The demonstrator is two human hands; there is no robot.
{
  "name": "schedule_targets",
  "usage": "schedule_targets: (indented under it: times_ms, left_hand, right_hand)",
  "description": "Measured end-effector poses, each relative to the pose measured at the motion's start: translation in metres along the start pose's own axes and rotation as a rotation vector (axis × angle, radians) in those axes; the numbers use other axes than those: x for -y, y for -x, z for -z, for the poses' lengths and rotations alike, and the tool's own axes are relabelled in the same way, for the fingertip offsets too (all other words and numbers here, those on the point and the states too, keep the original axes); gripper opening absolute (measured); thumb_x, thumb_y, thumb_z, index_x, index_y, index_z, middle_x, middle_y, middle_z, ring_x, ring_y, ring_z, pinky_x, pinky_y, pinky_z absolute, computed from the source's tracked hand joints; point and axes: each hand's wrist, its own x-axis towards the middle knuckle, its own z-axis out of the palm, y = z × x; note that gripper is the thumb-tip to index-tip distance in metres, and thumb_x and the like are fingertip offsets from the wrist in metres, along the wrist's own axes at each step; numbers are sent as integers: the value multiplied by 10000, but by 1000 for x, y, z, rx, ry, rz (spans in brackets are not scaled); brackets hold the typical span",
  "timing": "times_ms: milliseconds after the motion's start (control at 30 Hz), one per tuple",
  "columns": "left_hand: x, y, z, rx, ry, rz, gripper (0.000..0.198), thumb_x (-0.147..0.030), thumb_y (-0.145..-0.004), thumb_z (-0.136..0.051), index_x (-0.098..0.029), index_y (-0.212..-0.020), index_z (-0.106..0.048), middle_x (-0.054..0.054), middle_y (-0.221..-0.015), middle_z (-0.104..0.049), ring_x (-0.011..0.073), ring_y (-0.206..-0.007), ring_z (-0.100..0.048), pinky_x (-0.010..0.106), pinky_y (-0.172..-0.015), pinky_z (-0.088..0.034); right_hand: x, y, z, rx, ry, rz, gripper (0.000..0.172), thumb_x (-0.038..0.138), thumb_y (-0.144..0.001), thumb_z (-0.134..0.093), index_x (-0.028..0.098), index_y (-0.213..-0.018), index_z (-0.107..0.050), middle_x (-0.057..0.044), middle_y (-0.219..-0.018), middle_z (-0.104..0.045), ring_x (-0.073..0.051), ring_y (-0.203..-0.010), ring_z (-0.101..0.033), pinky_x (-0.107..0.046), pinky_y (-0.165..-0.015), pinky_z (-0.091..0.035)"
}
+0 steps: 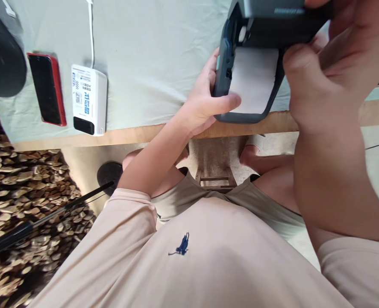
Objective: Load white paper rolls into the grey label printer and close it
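A: Where was the device (pixel 266 32)?
B: At the far right, held over the table's near edge (pixel 125 137), with a strip of white paper (pixel 256 81) showing in it.

A: And the left hand (pixel 205 96)?
B: Clamped on the device's left side, its thumb lying over onto the paper's near left corner.

A: The right hand (pixel 330 81)?
B: It was clamped on the device's right side, the thumb against the edge and a fingertip showing at the far end. I couldn't tell how its other fingers lay.

A: What was on the left of the table?
B: A red-edged phone (pixel 46 89), and just to its right a white box (pixel 86 98) with a cable (pixel 91 36) running to the far side. Both were on the pale green cloth (pixel 147 64), well apart from the hands.

A: Anything beyond that?
B: A black pole (pixel 64 208) slanted at the near left, across a floor patterned like cut wood (pixel 3 179).
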Motion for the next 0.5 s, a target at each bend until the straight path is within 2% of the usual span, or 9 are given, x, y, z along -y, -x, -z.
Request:
schedule_targets:
  times_ms: [67, 133, 167, 233, 300, 433, 467, 500]
  left_hand:
    - [2, 0, 1, -22, 1, 7, 434, -62, -701, -514, -242, -1095, -496, -85, -871, -603, 208, -1070, -611, 228, -776, -514]
    - [3, 0, 2, 3, -2, 8, 480, -23, -718, -471, -226, -1151, -434, -93, -881, -579, 192, -1095, -596, 253, -808, -500]
    - [5, 0, 3, 22, 6, -4, 481, -9, -719, -462, -217, -1150, -421, -95, -882, -572, 187, -1100, -593, 264, -821, -495]
    - [6, -1, 4, 46, 40, -35, 443, -17, -707, -502, -218, -1097, -441, -93, -880, -575, 181, -1069, -614, 261, -822, -502]
    - [6, -1, 4, 56, 97, -48, 376, -61, -714, -529, -235, -1042, -473, -78, -863, -584, 180, -1014, -642, 257, -799, -526]
    - [-4, 0, -8, 69, 280, -60, 191, -161, -795, -439, -283, -930, -498, -22, -865, -628, 208, -1102, -595, 332, -819, -552]
    - [-7, 0, -13, 44, 306, -34, 156, -204, -816, -415, -316, -865, -512, -11, -912, -649, 196, -1128, -569, 328, -846, -547]
    - [-11, 1, -18, -31, 339, 17, 120, -216, -806, -460, -310, -843, -524, -4, -938, -662, 203, -1135, -562, 319, -862, -537]
  right_hand:
    - [-1, 3, 3, 98, 59, 26, 342, 195, -697, -454, 222, -1020, -564, 79, -1114, -441, -28, -1139, -409, -105, -1037, -410]
    - [-2, 7, 6, 159, 49, 50, 324, 241, -706, -471, 242, -1014, -573, 76, -1168, -412, -30, -1171, -373, -127, -1104, -379]
    - [-1, 8, 6, 153, 2, 38, 317, 273, -713, -473, 250, -1012, -575, 72, -1171, -413, -23, -1154, -375, -123, -1080, -397]
    - [0, 10, 4, 93, -169, -27, 312, 315, -719, -478, 269, -1014, -567, 68, -1124, -445, 11, -1039, -412, -91, -924, -453]
    - [-1, 10, 0, 57, -330, -105, 321, 318, -721, -484, 287, -1036, -539, 78, -1093, -456, 51, -904, -430, -71, -800, -447]
    - [-9, 9, -13, 81, -518, -189, 380, 369, -740, -482, 261, -1103, -447, 35, -1031, -473, 50, -824, -449, -104, -774, -457]
    - [-12, 9, -16, 99, -575, -207, 416, 395, -731, -495, 251, -1114, -417, 19, -1001, -479, 38, -818, -450, -115, -759, -460]
    - [-14, 8, -18, 128, -626, -228, 462, 416, -717, -513, 245, -1127, -386, 10, -998, -480, 28, -827, -454, -124, -758, -463]
